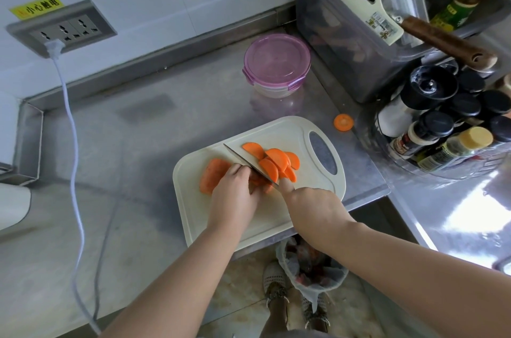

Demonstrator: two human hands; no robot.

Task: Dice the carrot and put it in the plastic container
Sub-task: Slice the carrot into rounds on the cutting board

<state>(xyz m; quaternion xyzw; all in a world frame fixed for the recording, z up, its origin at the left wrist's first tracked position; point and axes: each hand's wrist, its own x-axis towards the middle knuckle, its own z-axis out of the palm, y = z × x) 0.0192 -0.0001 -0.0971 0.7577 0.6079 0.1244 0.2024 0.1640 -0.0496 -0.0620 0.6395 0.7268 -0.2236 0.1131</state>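
1. Head view, looking down: a steel desk (154,127) carries a pale cutting board (287,138) at its near edge, and all the work sits on it.
2. Plastic container (276,61) stands at the back of the desk, beyond the board and well apart from it, with its purple lid clipped on. I judge it must be opened before any carrot goes in.
3. Carrot (214,174): the uncut length lies on the board's left part, long axis running left to right. Its right end is under the left hand (235,194), whose fingers (237,169) are curled down on it.
4. Right hand (312,207) is clamped round the handle of the knife (240,157), forefinger stretched along the blade's back. The blade crosses the carrot just right of those fingers.
5. Half-moon slices (276,160) lean piled against the blade's right face; they are slices, not dice yet.
6. One round slice (343,122) lies off the board on the desk.
7. Writing: the yellow sticker (36,7) above the socket (63,28) reads "小心触电". Labels on the jars (442,127) at the right are too small to read.
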